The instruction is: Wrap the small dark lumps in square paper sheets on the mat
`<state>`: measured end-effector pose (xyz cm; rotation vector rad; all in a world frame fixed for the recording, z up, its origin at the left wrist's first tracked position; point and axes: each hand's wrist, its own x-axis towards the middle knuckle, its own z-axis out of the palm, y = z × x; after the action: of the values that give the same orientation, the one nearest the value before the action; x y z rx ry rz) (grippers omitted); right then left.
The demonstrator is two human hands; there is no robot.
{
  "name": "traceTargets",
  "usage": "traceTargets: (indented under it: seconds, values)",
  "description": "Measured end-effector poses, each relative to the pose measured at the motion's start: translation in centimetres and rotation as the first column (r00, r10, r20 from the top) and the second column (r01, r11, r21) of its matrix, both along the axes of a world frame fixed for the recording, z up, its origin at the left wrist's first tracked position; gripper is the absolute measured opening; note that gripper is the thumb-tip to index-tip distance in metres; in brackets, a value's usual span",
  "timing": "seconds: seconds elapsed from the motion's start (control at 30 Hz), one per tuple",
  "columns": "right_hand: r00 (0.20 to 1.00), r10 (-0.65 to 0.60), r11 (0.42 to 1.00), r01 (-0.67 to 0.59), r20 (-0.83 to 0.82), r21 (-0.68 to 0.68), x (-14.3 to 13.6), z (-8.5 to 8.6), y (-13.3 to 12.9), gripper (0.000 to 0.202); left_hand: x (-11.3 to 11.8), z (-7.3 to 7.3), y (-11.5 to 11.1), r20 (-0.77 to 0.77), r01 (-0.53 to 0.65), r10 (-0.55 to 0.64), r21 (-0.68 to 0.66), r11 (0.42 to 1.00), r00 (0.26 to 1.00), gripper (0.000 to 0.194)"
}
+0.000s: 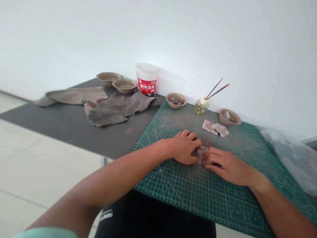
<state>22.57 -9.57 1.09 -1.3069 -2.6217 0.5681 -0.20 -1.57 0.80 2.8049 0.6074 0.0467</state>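
On the green cutting mat (170,181), a small crumpled whitish piece with brownish marks (201,153) lies between my hands; its material is hard to make out. My left hand (185,148) rests on the mat with curved fingers, thumb and forefinger holding the piece's left side. Closed in a pinch, my right hand (224,164) grips its right edge, and the fingertips hide part of it. Brown dust surrounds the spot. Just beyond lie flat, brown-smeared pale pieces (210,126), overlapping one another.
Behind the mat stand a bowl with brownish lumps (176,100), a glass bottle with two sticks (201,106) and a bowl with pale pieces (230,117). Left are a grey ragged hide (119,108), two bowls (124,86) and a white tub (147,79). Clear plastic (289,155) lies right.
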Motion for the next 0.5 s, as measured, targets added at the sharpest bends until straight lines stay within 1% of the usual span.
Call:
traceTargets:
  seconds: [0.1,0.13,0.17,0.27,0.3,0.33,0.43,0.47,0.5]
  values:
    - [0.993,-0.121,0.984,0.122,-0.01,0.13,-0.03,-0.24,0.31,0.013,-0.02,-0.04,0.01,0.007,-0.007,0.007,0.008,1.0,1.0,0.051]
    - [0.989,-0.148,0.979,0.147,-0.002,0.141,0.02,-0.26,0.43,0.012,-0.03,-0.07,0.02,0.008,-0.012,0.012,0.008,1.0,1.0,0.05]
    - [0.99,-0.143,0.983,0.14,0.013,0.121,0.06,-0.26,0.48,0.011,-0.04,-0.09,0.03,0.007,-0.014,0.014,0.007,1.0,1.0,0.05]
    - [0.998,-0.053,0.999,0.053,0.032,0.007,-0.02,-0.26,0.25,0.012,-0.03,-0.12,0.04,0.002,-0.007,0.007,0.002,1.0,1.0,0.051]
    - [0.999,-0.044,0.999,0.044,0.024,-0.003,-0.09,-0.31,0.15,0.012,-0.02,-0.12,0.05,0.0,-0.004,0.004,0.001,1.0,1.0,0.051]
    - [0.998,-0.059,0.998,0.059,0.017,0.011,-0.12,-0.38,0.1,0.012,0.0,-0.12,0.05,-0.002,-0.004,0.004,0.0,1.0,1.0,0.051]
    - [0.983,-0.181,0.977,0.176,0.033,0.123,0.18,-0.46,0.3,0.011,0.03,-0.11,0.07,-0.008,-0.017,0.017,-0.001,1.0,1.0,0.051]
    - [0.977,-0.206,0.969,0.198,0.046,0.145,0.35,-0.41,0.36,0.011,0.03,-0.12,0.08,-0.009,-0.02,0.02,-0.001,1.0,1.0,0.051]
    - [0.977,-0.204,0.971,0.194,0.06,0.139,0.47,-0.33,0.37,0.011,0.03,-0.13,0.1,-0.009,-0.02,0.02,-0.001,1.0,1.0,0.051]
